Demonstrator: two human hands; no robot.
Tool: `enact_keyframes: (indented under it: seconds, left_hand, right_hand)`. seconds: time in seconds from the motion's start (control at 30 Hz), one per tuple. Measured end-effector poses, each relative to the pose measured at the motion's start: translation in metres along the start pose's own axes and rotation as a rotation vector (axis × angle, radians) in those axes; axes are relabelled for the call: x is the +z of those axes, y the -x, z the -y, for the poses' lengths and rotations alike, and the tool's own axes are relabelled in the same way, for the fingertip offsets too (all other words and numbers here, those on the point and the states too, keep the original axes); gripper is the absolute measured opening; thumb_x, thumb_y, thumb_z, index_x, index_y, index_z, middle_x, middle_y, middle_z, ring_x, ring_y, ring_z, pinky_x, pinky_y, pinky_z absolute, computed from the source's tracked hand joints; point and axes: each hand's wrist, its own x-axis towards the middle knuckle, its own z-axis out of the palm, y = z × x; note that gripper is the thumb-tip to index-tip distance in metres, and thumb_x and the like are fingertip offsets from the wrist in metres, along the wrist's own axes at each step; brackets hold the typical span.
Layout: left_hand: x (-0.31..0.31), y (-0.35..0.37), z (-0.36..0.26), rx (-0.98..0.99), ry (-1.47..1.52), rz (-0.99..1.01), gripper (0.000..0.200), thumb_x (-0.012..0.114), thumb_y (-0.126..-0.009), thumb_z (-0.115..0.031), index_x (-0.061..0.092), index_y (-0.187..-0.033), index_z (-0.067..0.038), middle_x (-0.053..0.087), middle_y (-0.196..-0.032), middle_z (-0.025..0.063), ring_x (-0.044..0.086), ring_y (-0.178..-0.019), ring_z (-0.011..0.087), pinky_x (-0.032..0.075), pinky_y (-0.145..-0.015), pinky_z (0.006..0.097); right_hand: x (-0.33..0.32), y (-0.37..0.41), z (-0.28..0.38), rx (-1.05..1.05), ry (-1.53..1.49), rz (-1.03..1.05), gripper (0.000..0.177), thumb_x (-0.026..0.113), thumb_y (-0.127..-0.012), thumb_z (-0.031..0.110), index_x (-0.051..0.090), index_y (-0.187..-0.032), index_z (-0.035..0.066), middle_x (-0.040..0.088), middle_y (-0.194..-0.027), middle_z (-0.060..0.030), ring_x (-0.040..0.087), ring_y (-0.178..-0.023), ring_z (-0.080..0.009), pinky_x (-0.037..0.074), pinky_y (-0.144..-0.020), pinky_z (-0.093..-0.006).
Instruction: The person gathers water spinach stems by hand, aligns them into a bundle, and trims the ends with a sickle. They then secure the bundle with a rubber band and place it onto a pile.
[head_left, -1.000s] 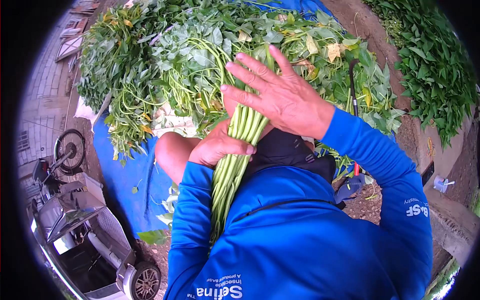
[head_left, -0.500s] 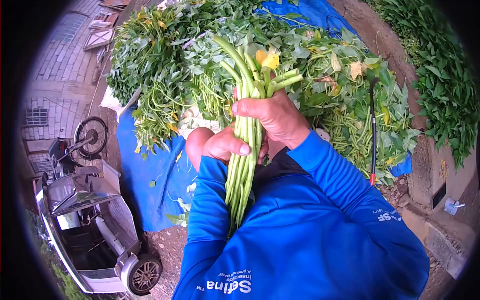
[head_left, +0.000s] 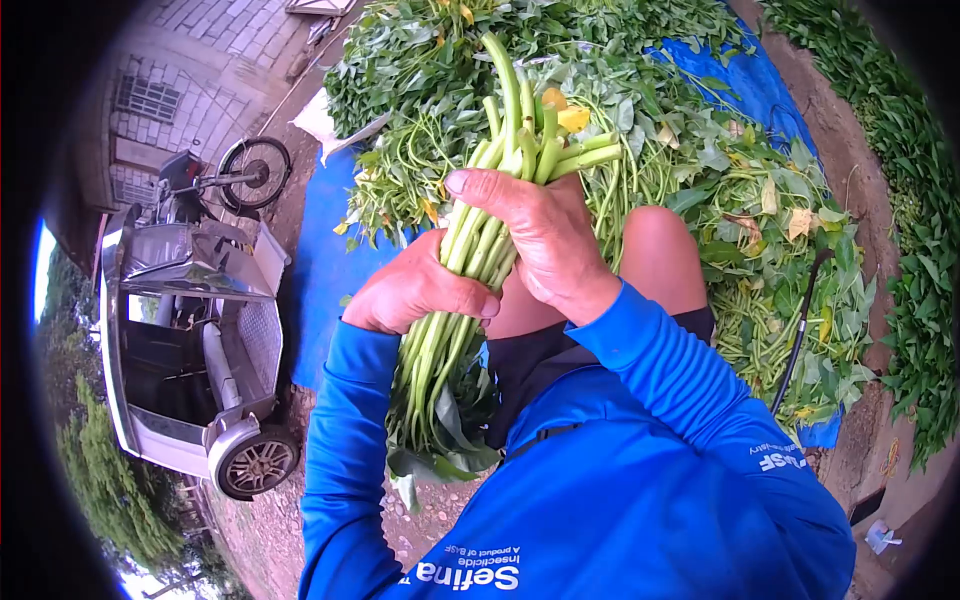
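Note:
A thick bundle of water spinach (head_left: 470,265) slants in front of my body, cut stalk ends up and leaves hanging at the lower left. My right hand (head_left: 545,230) is wrapped round it just below the cut ends, thumb across the front. Lower down, my left hand (head_left: 425,285) closes on the same stalks, its thumb over them. A yellow leaf (head_left: 572,118) shows beside the cut ends. Beyond my hands lies a big heap of leafy greens (head_left: 660,150) on a blue tarp (head_left: 325,235).
At the right, a long, thin dark tool (head_left: 803,330) lies against loose cut stems (head_left: 755,325). More greens (head_left: 915,270) line the far right edge. To the left stand a motorcycle with a sidecar (head_left: 195,350) and a block wall (head_left: 220,60). My bare knee (head_left: 660,260) is beside the heap.
The view has swung, shifting the heap and vehicle rightward. The bundle has tilted, its lower end moving left and its leaves coming into view. Both hands still grip it.

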Motion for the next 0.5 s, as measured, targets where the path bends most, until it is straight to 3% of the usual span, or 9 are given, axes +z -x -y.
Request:
enact_keyframes:
  seconds: [0.07,0.13,0.17,0.2,0.27,0.37,0.43,0.47,0.5]
  left_hand:
    - [0.005,0.0,0.025,0.002,0.224,0.09,0.06,0.087,-0.065,-0.014,0.063,-0.118,0.001,0.068,-0.083,0.0137,0.068,-0.07,0.0268,0.057,-0.065,0.0374]
    - [0.035,-0.03,0.068,0.132,0.505,0.097,0.066,0.086,-0.066,-0.015,0.061,-0.124,0.001,0.069,-0.084,0.0152,0.069,-0.07,0.0294,0.057,-0.064,0.0392]
    - [0.041,-0.047,0.087,0.14,0.561,0.129,0.059,0.084,-0.07,-0.007,0.059,-0.123,0.001,0.07,-0.091,0.0149,0.071,-0.074,0.0291,0.059,-0.068,0.0401]
    - [0.047,-0.061,0.077,0.156,0.459,0.193,0.079,0.089,-0.072,-0.013,0.05,-0.139,0.004,0.072,-0.103,0.0141,0.072,-0.086,0.0271,0.06,-0.078,0.0389]
    - [0.05,-0.079,0.059,-0.023,0.118,0.142,0.093,0.096,-0.074,-0.023,0.047,-0.148,0.005,0.071,-0.117,0.0122,0.07,-0.106,0.0235,0.057,-0.094,0.0367]
    - [0.081,-0.09,0.035,0.215,0.177,0.135,0.076,0.1,-0.077,-0.021,0.061,-0.138,0.002,0.072,-0.118,0.0097,0.068,-0.114,0.0199,0.055,-0.1,0.0362]
    - [0.071,-0.114,0.05,-0.055,0.2,0.202,0.068,0.094,-0.076,-0.017,0.062,-0.133,0.002,0.074,-0.103,0.0137,0.073,-0.094,0.0243,0.059,-0.087,0.0402]
    - [0.064,-0.12,0.051,-0.022,0.253,0.215,0.065,0.091,-0.077,-0.017,0.062,-0.132,0.003,0.073,-0.101,0.0149,0.072,-0.09,0.0259,0.061,-0.083,0.0396]
    - [0.057,-0.121,0.055,-0.001,0.304,0.229,0.062,0.088,-0.077,-0.016,0.062,-0.13,0.003,0.071,-0.099,0.0162,0.072,-0.087,0.0274,0.062,-0.079,0.039]
  right_hand:
    - [-0.001,-0.001,0.0,-0.002,0.101,0.068,0.027,0.079,-0.084,0.002,0.066,-0.109,0.002,0.069,-0.093,-0.006,0.068,-0.078,-0.0172,0.058,-0.071,-0.0341]
    - [-0.028,0.001,-0.001,0.038,0.148,-0.011,0.031,0.079,-0.083,0.001,0.064,-0.111,0.002,0.067,-0.094,-0.006,0.068,-0.079,-0.0174,0.058,-0.071,-0.034]
    - [-0.041,0.003,0.002,-0.009,0.238,-0.11,0.04,0.078,-0.081,-0.001,0.059,-0.116,0.002,0.065,-0.096,-0.0064,0.067,-0.081,-0.0172,0.058,-0.071,-0.0338]
    - [-0.068,0.0,-0.002,0.007,0.337,-0.128,0.062,0.077,-0.075,0.005,0.048,-0.129,0.0,0.06,-0.107,-0.0093,0.064,-0.094,-0.0206,0.057,-0.079,-0.0357]
    - [-0.092,0.003,0.005,-0.039,0.375,-0.247,0.062,0.076,-0.074,0.004,0.048,-0.129,0.0,0.059,-0.111,-0.0104,0.064,-0.1,-0.0218,0.056,-0.083,-0.0352]
    - [-0.087,0.009,0.031,-0.134,0.499,-0.375,0.069,0.076,-0.075,0.005,0.046,-0.136,-0.001,0.058,-0.114,-0.0101,0.062,-0.105,-0.0214,0.054,-0.092,-0.0365]
    - [-0.107,0.004,0.031,-0.107,0.47,-0.224,0.089,0.089,-0.078,0.018,0.04,-0.149,-0.002,0.06,-0.123,-0.0139,0.061,-0.117,-0.0238,0.052,-0.103,-0.0384]
    - [-0.123,-0.002,0.029,-0.156,0.458,-0.112,0.098,0.095,-0.081,0.025,0.037,-0.156,-0.002,0.062,-0.126,-0.0162,0.06,-0.124,-0.0244,0.052,-0.107,-0.0385]
    - [-0.134,0.0,0.048,-0.021,0.484,-0.022,0.109,0.093,-0.084,0.036,0.027,-0.162,-0.002,0.061,-0.134,-0.0196,0.058,-0.131,-0.028,0.046,-0.114,-0.0413]
